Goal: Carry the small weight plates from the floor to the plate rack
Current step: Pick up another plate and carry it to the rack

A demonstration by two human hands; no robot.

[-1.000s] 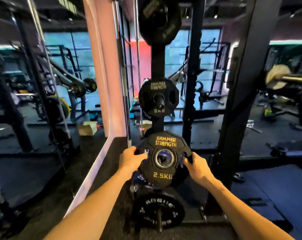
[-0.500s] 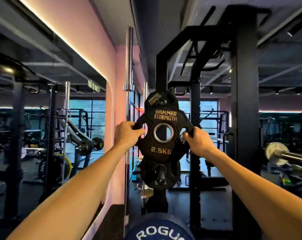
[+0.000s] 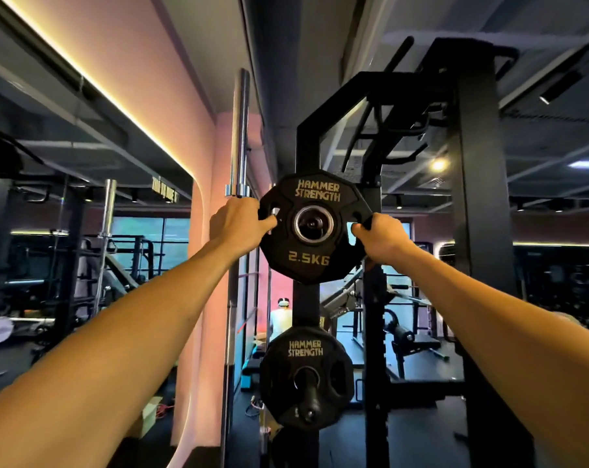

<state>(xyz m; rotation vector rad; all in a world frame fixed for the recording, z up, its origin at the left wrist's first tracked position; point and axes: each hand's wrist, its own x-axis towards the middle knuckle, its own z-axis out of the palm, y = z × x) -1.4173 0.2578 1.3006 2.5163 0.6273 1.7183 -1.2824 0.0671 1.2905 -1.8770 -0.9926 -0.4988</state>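
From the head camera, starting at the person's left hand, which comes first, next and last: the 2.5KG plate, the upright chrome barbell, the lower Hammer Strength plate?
1. 2.5KG plate: gripped by the left hand at its left edge, right hand on the other side.
2. Chrome barbell: standing upright just above and behind the hand.
3. Lower Hammer Strength plate: hanging on a rack peg, well below and to the right.

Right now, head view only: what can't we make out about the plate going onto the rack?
- Whether the 2.5 kg plate is seated on a peg: only a dark stub shows through its centre hole, and the plate hides what lies behind.
- Fingertips of the left hand and right hand: curled into the plate's grip slots, out of sight.
- Weight marking on the lower plate: not readable.
- Base of the rack: dark and cut off by the bottom edge.
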